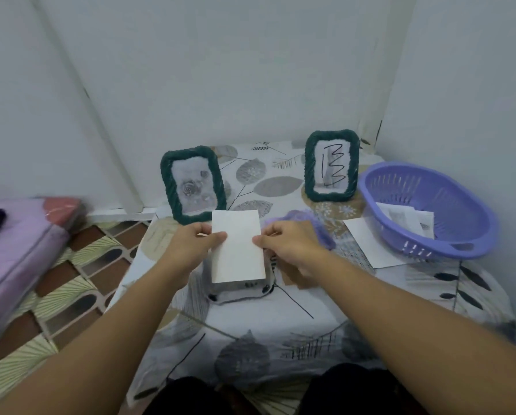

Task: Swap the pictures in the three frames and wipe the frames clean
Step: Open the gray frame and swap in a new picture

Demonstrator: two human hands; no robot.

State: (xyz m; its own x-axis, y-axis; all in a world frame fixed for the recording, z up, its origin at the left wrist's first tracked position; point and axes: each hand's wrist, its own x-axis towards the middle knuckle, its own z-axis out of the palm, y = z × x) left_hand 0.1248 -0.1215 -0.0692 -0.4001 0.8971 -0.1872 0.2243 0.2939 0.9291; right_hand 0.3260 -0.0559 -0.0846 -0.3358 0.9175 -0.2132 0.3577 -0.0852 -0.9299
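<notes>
In the centre of the picture the left hand [201,239] and the right hand [291,245] each pinch one side edge of a white card [239,245], a narrow grip, above the third frame [240,287] lying flat on the tabletop [325,319]. Two green frames [193,184] [331,166] stand behind. The thin card may bend or enter the frame crooked if one hand pushes more.

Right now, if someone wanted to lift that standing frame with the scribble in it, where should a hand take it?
Probably by the green frame's two long rope-wrapped sides, coming from above: it stands upright, leaning slightly back, its top free, the purple basket close beside it.
</notes>
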